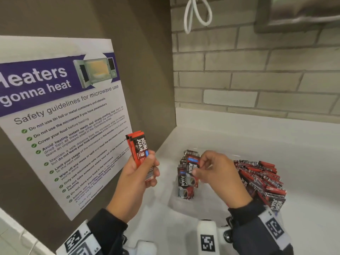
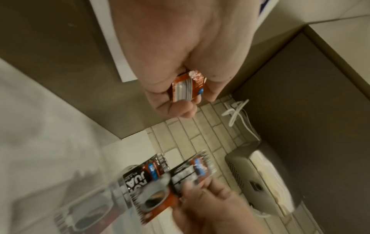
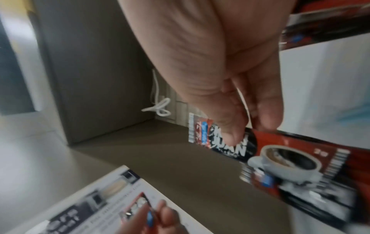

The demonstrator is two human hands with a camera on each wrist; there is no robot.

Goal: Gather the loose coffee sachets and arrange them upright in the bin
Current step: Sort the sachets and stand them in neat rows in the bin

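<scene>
Though blurred, sachets (image 2: 160,182) in hands (image 2: 210,210).

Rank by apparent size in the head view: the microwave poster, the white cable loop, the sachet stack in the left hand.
1. microwave poster: largest by far.
2. white cable loop and sachet stack: they look alike; the stack is nearer the camera, so I leave them unranked.
</scene>
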